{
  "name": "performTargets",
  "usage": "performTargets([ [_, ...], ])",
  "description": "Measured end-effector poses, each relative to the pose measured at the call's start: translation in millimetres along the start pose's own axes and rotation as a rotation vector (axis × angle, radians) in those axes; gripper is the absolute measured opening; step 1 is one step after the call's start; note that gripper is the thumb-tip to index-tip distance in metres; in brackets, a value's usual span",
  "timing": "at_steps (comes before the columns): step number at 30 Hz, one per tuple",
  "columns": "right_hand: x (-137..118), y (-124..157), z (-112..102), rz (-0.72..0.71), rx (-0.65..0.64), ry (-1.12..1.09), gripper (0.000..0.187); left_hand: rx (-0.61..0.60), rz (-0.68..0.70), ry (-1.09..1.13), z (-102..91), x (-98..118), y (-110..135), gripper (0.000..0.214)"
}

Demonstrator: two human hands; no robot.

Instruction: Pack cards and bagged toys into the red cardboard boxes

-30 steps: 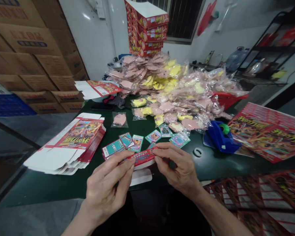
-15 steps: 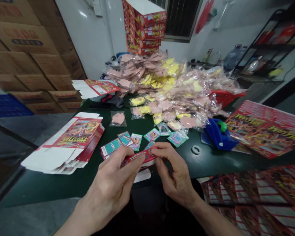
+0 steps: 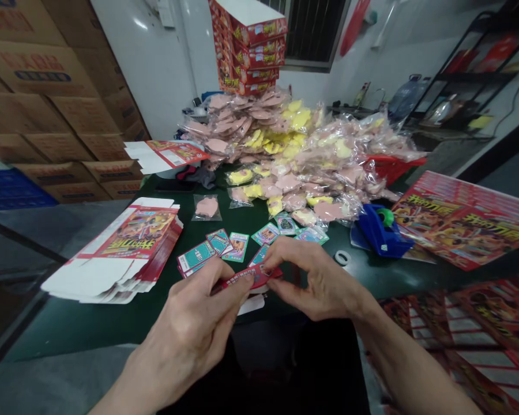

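Both hands hold a small red printed cardboard box (image 3: pixel 246 278) low over the dark green table (image 3: pixel 90 323). My left hand (image 3: pixel 190 323) grips its left part, with the fingers lying across the top. My right hand (image 3: pixel 315 282) pinches the right end between fingertips and thumb. A white flap (image 3: pixel 251 304) sticks out below the box. Just beyond my hands lie several teal and purple printed cards (image 3: pixel 237 246), scattered flat on the table. One card (image 3: pixel 258 255) sits almost under my right fingers.
A stack of flat printed box blanks (image 3: pixel 130 242) lies left, and a heap of pink and yellow plastic-wrapped items (image 3: pixel 285 155) fills the table's back. A blue tape dispenser (image 3: pixel 380 230) and printed red sheets (image 3: pixel 462 222) lie right, with more sheets (image 3: pixel 471 340) below the table's edge.
My right hand has turned and slid right, its fingers now lying more sideways over the box end. The red box tilts slightly. The whole view has shifted a little left and up.
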State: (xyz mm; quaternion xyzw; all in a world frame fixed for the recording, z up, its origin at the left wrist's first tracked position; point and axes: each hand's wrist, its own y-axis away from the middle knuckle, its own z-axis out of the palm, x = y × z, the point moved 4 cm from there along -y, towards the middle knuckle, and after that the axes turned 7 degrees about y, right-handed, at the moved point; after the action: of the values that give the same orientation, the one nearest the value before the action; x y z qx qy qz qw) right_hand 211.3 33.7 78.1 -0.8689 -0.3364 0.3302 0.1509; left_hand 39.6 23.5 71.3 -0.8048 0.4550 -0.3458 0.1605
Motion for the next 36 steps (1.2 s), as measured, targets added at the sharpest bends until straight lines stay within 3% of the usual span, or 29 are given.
performTargets([
  [3,1.3,-1.7,1.8,-0.016,0.003,0.012,0.01,0.031,-0.008,0.017,1.5,0.0,4.4,0.03],
  [9,-1.4,7.3,9.4,-0.047,0.154,0.067,0.012,0.079,0.016,-0.061,6.6,0.1,6.8,0.033],
  [18,-1.5,4.9,1.6,-0.007,-0.021,0.077,0.002,0.066,-0.011,-0.096,6.2,4.2,4.1,0.028],
  [26,-2.1,6.3,7.7,0.09,0.036,0.042,0.01,0.204,-0.06,-0.086,6.9,6.4,3.5,0.026],
  [30,-11.2,6.2,9.4,0.115,0.018,0.177,0.004,0.165,-0.045,-0.069,8.2,7.0,3.4,0.024],
  [36,-9.4,6.7,11.3,0.01,0.103,0.21,0.01,0.172,0.022,-0.19,11.6,3.2,4.9,0.023],
])
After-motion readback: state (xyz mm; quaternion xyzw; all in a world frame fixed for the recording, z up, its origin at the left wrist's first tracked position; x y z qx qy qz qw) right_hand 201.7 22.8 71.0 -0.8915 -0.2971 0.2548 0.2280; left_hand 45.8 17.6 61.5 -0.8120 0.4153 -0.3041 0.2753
